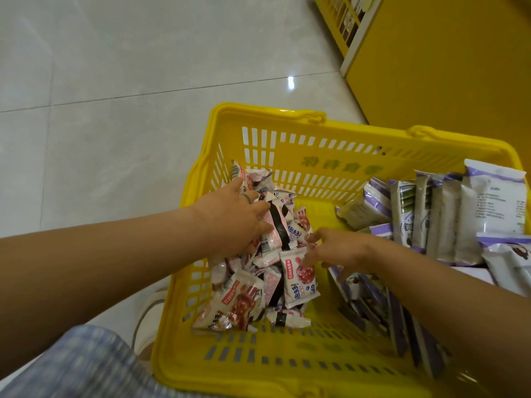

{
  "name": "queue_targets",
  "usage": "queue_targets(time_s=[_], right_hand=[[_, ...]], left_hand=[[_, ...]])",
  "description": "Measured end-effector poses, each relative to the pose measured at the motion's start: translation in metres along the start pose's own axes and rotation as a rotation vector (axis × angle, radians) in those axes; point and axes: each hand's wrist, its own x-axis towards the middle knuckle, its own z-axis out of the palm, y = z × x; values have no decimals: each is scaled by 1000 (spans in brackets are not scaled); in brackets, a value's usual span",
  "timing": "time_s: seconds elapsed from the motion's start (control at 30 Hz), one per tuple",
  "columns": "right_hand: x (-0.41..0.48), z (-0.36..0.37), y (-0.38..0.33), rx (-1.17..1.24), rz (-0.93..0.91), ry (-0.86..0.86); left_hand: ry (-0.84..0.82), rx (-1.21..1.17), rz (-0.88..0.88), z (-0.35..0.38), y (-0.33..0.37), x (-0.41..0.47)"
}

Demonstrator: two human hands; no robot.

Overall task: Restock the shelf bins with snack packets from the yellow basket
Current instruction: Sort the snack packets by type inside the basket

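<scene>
- The yellow basket (258, 109) stands on the pale tiled floor (115, 81), just beside the base of a yellow shelf (431, 67) that fills the upper right corner.
- Pink packets (244, 305) lie in a loose heap in the left half of the basket, some face up, some showing barcodes.
- Purple packets (474, 202) fill the right half; those at the far side stand on edge in a row, while those nearer the camera lie flat or lean over.
- The left hand (230, 219) reaches down into the far part of the pink heap, its fingers curled over and grasping several pink packets (the thumb is hidden under the hand). A ring (246, 197) shows on one finger.
- The right hand (336, 248) hovers low over the middle of the basket, between the two sorts of packet. It is released, with its fingers spread and relaxed, and its fingertips (309, 255) touch the top edge of one pink packet that stands tilted on the heap.
- Both bare forearms come in from the lower corners.
- A light shoe (149, 311) rests on the floor against the basket's left wall, with checked blue cloth (71, 363) below it.
</scene>
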Motion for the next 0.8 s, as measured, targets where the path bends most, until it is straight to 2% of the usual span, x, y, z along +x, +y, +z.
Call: queue_targets(time_s=[0.07, 0.13, 0.3, 0.37, 0.4, 0.47, 0.53, 0.57, 0.67, 0.73, 0.8], right_hand=[[1, 20, 5, 62, -16, -14], [5, 35, 9, 91, -81, 64], [-14, 16, 4, -168, -149, 91], [-27, -8, -6, -197, -217, 182], [-32, -18, -13, -166, -272, 255], [-33, -30, -30, 68, -406, 387], [-26, -28, -48, 318, -502, 378], [-22, -24, -54, 355, -534, 331], [-5, -8, -58, 273, -589, 312], [6, -3, -54, 206, -608, 371], [13, 1, -48, 83, -610, 334]], left_hand=[[2, 12, 4, -1, 0, -1], [2, 20, 3, -1, 1, -2], [15, 34, 8, -3, 1, -6], [30, 27, -1, -4, 0, -9], [40, 18, -11, -6, -1, -11], [72, 0, -45, -9, -5, -15], [161, 11, -94, -12, -10, -18], [222, 20, -123, -15, -12, -18], [338, 22, -170, -16, -12, -13], [368, 16, -163, -13, -9, -7], [350, 5, -145, -10, -9, 0]])
